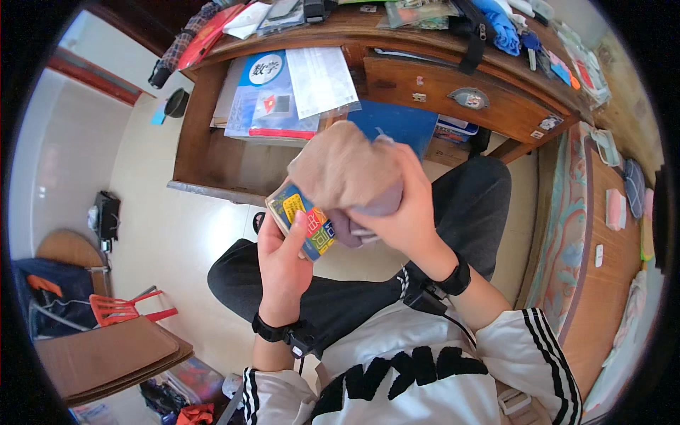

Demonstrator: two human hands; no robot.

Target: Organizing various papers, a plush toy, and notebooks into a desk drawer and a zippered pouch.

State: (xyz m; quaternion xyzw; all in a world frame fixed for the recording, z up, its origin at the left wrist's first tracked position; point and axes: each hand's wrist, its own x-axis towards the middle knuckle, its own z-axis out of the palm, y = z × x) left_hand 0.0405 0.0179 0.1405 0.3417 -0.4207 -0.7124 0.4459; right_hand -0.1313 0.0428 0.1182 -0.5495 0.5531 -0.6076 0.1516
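Note:
My left hand point(287, 249) grips a small, thick, colourful book or boxed card set point(313, 231), tilted, with its printed face up. Against its upper part rests a bunched beige and mauve cloth point(348, 170), which my right hand point(409, 207) holds from the right side. The cloth hides the upper right part of the printed item. Both are above my lap, just in front of a pulled-out wooden drawer point(212, 188). Inside that drawer lie a blue maths book point(249, 106) and a white sheet in a clear sleeve point(321, 79).
A second wooden drawer point(404, 87) with a metal pull is nearly closed at right. The desk top point(345, 34) bears papers, an umbrella point(183, 45), pouches and keys. A blue panel point(398, 125) shows below. Brown boards point(111, 356) and a red plastic chair point(125, 308) stand lower left.

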